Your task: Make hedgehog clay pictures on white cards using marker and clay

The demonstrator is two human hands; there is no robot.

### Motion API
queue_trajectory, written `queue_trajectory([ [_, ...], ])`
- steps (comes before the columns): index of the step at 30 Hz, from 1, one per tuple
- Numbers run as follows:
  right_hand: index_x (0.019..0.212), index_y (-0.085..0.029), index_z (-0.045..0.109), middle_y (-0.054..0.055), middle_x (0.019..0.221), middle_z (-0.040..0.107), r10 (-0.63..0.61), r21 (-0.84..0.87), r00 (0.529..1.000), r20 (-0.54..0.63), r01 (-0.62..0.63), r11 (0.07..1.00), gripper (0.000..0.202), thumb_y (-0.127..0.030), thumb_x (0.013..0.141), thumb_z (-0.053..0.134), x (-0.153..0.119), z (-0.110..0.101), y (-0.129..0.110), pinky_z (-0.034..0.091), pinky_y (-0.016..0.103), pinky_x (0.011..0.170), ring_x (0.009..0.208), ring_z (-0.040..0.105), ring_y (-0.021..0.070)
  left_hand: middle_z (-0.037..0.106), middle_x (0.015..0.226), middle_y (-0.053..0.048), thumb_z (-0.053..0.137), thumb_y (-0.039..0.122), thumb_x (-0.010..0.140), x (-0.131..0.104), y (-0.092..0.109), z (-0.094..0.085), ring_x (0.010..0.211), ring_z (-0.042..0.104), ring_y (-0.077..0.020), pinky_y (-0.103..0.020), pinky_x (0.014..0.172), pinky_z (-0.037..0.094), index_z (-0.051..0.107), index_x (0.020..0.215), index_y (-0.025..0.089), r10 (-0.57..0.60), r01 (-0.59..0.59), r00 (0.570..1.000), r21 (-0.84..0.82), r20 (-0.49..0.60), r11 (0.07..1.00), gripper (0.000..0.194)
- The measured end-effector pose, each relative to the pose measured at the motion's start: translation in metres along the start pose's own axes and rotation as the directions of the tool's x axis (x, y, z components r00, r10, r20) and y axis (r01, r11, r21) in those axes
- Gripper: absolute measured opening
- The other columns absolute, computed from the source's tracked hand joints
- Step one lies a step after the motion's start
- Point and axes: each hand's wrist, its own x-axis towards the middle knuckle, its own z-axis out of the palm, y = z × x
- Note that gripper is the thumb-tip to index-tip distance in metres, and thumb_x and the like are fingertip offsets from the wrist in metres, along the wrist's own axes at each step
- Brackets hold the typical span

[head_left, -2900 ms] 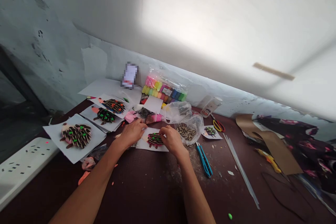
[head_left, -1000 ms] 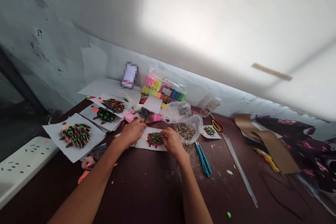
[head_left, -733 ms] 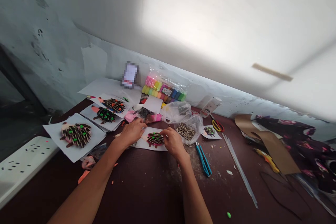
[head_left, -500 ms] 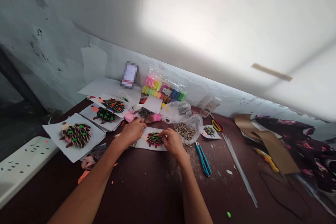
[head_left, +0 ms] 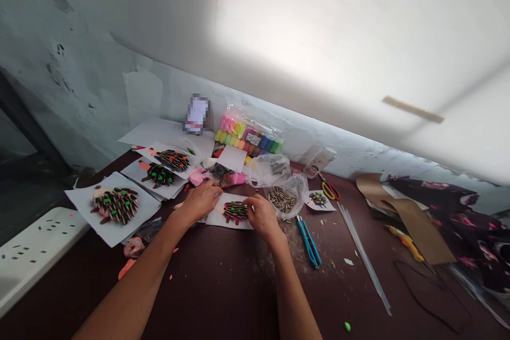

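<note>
A small clay hedgehog [head_left: 235, 211] studded with striped seeds and green dots lies on a white paper sheet [head_left: 221, 219] on the dark table. My left hand [head_left: 200, 201] rests on the sheet's left edge, fingers curled down on the paper. My right hand [head_left: 261, 215] sits at the hedgehog's right side, its fingertips pinched against the seeds; whether it holds a seed is too small to tell. An open plastic bag of sunflower seeds [head_left: 282, 199] lies just right of my right hand.
Three finished hedgehogs on paper [head_left: 115, 205] lie at the left. A pack of coloured clay [head_left: 249, 137] stands by the wall. Blue cutters [head_left: 308, 241], scissors [head_left: 330, 190], a glue bottle [head_left: 319, 161], clear sticks [head_left: 364, 257], brown card [head_left: 410, 218] and a white power strip [head_left: 34, 249] surround the work.
Both hands stay at the hedgehog; my right hand's fingertips have shifted slightly along its right edge. Nothing else has moved.
</note>
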Motion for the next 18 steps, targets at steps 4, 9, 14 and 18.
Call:
queue_trajectory([
  [4,0.104,-0.025,0.074,0.005,0.1,0.069,-0.018,0.012,1.0,0.007,0.018,1.0,0.032,-0.01,0.087,0.052,-0.0006,-0.0013,-0.0017,0.041,0.023,0.075,0.089,0.064,0.0164,0.059,0.124,-0.005,0.046,0.021,0.09,-0.0008,0.0006,-0.0001,0.104,0.062,-0.0195,-0.029,0.082,0.05,0.069,0.113,0.028,-0.001,0.001,1.0,0.0,-0.009,1.0,0.032],
  [9,0.102,-0.023,0.074,0.005,0.101,0.069,-0.024,0.021,1.0,0.009,0.023,1.0,0.03,-0.01,0.088,0.052,-0.0001,-0.0017,-0.0036,0.04,0.023,0.075,0.09,0.063,0.0164,0.06,0.124,-0.006,0.046,0.021,0.091,-0.0013,0.0005,-0.001,0.104,0.062,-0.0199,-0.03,0.083,0.05,0.069,0.113,0.027,-0.003,0.003,1.0,-0.014,-0.004,1.0,0.033],
  [14,0.099,-0.023,0.074,0.005,0.099,0.069,-0.01,0.008,1.0,0.002,0.01,1.0,0.024,-0.012,0.089,0.054,-0.0001,-0.0003,-0.0027,0.039,0.024,0.072,0.088,0.063,0.0164,0.059,0.124,-0.006,0.046,0.02,0.09,-0.0008,-0.0005,0.0,0.105,0.062,-0.0206,-0.031,0.083,0.05,0.069,0.113,0.027,-0.003,0.003,1.0,-0.017,-0.001,1.0,0.032],
  [18,0.096,-0.023,0.072,0.004,0.097,0.068,-0.008,0.009,1.0,0.003,0.008,1.0,0.018,-0.016,0.089,0.058,0.0009,0.0002,-0.0026,0.038,0.023,0.072,0.088,0.062,0.0156,0.059,0.125,-0.006,0.047,0.02,0.09,-0.0007,0.0001,-0.0009,0.104,0.062,-0.0207,-0.031,0.083,0.05,0.069,0.113,0.027,-0.002,0.002,1.0,-0.012,0.001,1.0,0.033],
])
